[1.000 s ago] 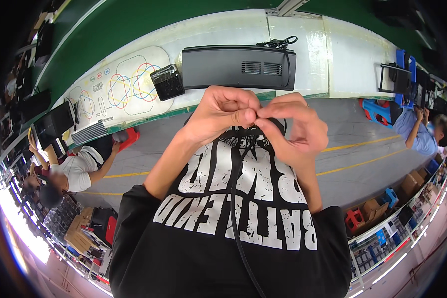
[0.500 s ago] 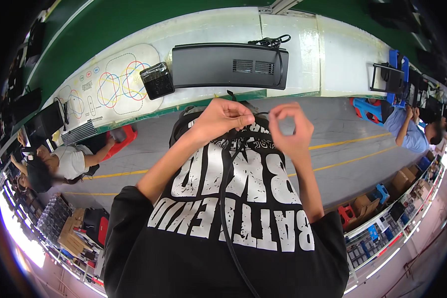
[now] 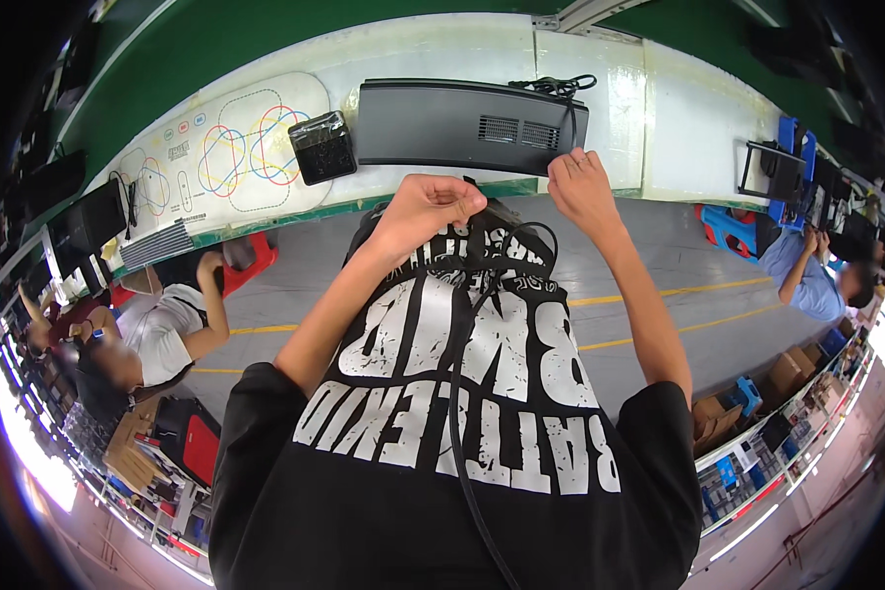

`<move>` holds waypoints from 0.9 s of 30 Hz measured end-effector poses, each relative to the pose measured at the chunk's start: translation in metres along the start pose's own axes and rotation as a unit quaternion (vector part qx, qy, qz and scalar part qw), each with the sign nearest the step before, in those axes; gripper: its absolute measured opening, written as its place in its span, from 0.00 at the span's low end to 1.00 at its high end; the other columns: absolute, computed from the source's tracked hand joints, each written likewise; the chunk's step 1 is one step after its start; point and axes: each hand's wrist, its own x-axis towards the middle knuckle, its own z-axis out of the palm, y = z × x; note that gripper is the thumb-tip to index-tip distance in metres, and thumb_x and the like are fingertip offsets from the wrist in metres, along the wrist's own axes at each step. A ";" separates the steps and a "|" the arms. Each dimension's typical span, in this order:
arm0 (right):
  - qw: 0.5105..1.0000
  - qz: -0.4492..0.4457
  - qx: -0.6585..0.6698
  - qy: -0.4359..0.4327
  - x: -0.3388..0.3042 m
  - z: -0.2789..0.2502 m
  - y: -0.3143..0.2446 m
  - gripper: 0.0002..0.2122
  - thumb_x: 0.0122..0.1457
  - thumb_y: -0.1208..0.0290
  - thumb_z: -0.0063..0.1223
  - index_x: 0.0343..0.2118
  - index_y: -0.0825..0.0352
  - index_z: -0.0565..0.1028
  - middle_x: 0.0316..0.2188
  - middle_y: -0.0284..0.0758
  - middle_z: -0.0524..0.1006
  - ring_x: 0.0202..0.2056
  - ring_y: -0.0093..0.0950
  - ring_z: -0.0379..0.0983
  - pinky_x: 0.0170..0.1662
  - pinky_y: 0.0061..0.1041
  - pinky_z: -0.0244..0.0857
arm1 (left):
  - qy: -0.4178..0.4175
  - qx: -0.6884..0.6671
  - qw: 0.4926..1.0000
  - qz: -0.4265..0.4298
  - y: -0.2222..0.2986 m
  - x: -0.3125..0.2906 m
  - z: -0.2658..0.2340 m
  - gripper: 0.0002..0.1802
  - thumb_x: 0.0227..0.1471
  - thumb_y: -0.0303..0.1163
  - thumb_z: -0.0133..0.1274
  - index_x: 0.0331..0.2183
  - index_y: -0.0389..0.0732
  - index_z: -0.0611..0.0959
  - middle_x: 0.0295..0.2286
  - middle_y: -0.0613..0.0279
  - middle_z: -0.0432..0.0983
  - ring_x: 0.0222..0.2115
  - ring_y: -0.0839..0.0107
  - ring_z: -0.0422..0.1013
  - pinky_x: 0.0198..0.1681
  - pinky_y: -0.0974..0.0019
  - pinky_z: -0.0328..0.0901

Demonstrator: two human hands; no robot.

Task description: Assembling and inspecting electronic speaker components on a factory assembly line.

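A long dark grey case [image 3: 418, 126] with two vent grilles lies on the white bench. A bundled black cable [image 3: 560, 87] rests at its far right end, one strand hanging down over the case. My right hand [image 3: 582, 189] is at the case's near right corner, its fingers drawn together; what they grip, if anything, is hidden. My left hand [image 3: 431, 206] pinches in front of the case's near edge, and its fingertips hide what is between them. Across my black shirt runs a thin black cord [image 3: 456, 393], with a loop [image 3: 553, 242] to the right of my left hand.
Left of the case sits a small black box [image 3: 323, 147] in shiny wrap. Beyond it lies a white mat [image 3: 189, 211] printed with coloured loops. A black frame-like part [image 3: 772, 172] and blue bin [image 3: 795, 133] stand at right. People work on both sides, near red and blue stools.
My right hand has moved away from my left, forward and right to the case's corner. My left hand stays pinched, slightly farther forward. The view has shifted a little.
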 end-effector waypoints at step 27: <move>0.962 -0.101 0.003 -0.254 0.065 -0.014 0.026 0.22 0.39 0.83 0.59 0.40 0.67 0.66 0.35 0.39 0.73 0.41 0.40 0.70 0.45 0.37 0.61 | -0.191 -0.373 0.897 0.141 0.045 -0.041 -0.002 0.16 0.53 0.40 0.57 0.31 0.36 0.74 0.27 0.65 0.66 0.24 0.77 0.58 0.27 0.73 0.55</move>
